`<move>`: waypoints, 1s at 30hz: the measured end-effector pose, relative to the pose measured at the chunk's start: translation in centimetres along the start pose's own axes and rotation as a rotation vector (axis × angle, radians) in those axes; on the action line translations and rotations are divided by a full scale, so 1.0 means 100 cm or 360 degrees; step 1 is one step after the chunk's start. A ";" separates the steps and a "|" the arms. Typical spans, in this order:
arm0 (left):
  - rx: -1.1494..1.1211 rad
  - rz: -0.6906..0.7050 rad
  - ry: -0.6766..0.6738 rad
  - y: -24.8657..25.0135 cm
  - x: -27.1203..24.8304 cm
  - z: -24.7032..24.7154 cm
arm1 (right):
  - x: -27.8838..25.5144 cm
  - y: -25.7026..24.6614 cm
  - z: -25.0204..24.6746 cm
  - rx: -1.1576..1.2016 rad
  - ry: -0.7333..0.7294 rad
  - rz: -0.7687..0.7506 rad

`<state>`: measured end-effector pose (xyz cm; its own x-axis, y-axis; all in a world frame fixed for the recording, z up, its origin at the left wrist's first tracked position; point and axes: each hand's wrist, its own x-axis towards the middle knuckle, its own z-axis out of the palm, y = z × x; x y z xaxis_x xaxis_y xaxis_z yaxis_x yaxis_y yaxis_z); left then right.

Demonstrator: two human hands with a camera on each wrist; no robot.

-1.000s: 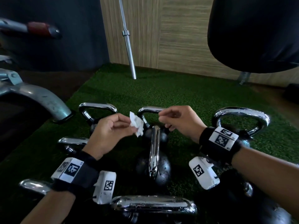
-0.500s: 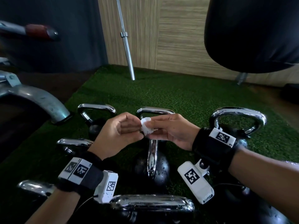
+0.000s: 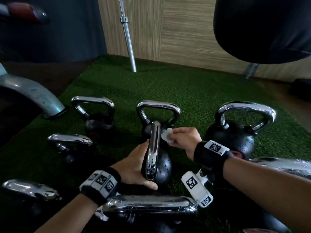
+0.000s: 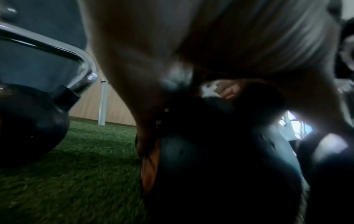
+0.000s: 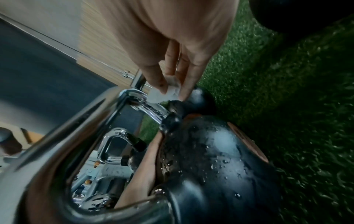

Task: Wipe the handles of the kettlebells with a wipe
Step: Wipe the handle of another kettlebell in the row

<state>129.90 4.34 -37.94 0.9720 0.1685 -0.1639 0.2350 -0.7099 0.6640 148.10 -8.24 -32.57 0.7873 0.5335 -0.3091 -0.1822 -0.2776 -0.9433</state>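
Several black kettlebells with chrome handles stand on green turf [image 3: 193, 91]. The middle kettlebell [image 3: 162, 169] has its handle [image 3: 153, 145] pointing away from me. My left hand [image 3: 134, 167] cups its left side, thumb stretched round the near side of the ball and fingers hidden behind the handle. My right hand [image 3: 175, 137] pinches a small crumpled white wipe [image 3: 165, 137] and holds it against the far right side of that handle. In the right wrist view the wipe [image 5: 172, 89] sits between fingertips at the handle's [image 5: 151, 110] bend, above the wet ball [image 5: 210, 159]. The left wrist view is blurred.
Other kettlebells ring the middle one: back left [image 3: 94, 115], back centre [image 3: 158, 111], back right [image 3: 235, 132], left [image 3: 70, 140], front [image 3: 148, 207]. A barbell [image 3: 127, 39] leans on the wooden wall. A black punching bag [image 3: 262, 27] hangs top right. A grey machine leg [image 3: 33, 93] stands left.
The wipe went from my left hand to my right. Both hands dropped from mid-air to the middle kettlebell: left onto its side, right with the wipe to its handle.
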 end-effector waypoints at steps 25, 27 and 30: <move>-0.0238 0.0117 0.0382 -0.016 0.012 -0.003 | 0.024 0.011 0.025 -0.0686 0.0133 -0.0556; -0.0236 0.0124 0.0378 -0.016 0.013 -0.004 | 0.024 0.005 0.025 -0.0695 0.0163 -0.0612; -0.0320 0.0144 0.0330 -0.021 0.016 -0.005 | 0.020 -0.007 0.027 -0.0708 0.0266 -0.0883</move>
<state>130.98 6.45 -39.26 0.9644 0.2612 0.0414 0.1232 -0.5822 0.8036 148.20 -4.81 -32.88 0.7801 0.5706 0.2564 0.4985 -0.3193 -0.8060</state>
